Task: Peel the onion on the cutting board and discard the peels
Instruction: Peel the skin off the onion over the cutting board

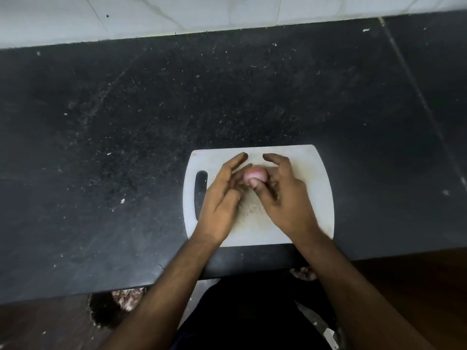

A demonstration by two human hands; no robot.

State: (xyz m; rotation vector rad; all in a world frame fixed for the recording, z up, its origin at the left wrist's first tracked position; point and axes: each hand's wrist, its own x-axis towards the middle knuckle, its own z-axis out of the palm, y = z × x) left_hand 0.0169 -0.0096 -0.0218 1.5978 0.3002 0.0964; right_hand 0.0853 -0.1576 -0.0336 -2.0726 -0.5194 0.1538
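Note:
A small pink onion [255, 173] is held between both hands above the white cutting board [316, 173]. My right hand [285, 198] grips it from the right, thumb curled against its near side and fingers arched over the top. My left hand [222, 198] touches the onion's left side with its lower fingers, while its upper fingers stretch out straight. Most of the onion is hidden by the fingers. Fine peel crumbs [252, 210] lie on the board under my palms.
The board has a handle slot [201, 195] at its left end and lies near the front edge of a dark stone counter [126, 147]. A white tiled wall [177, 13] runs along the back. Below the counter edge sits a dark bin [111, 309] holding peels.

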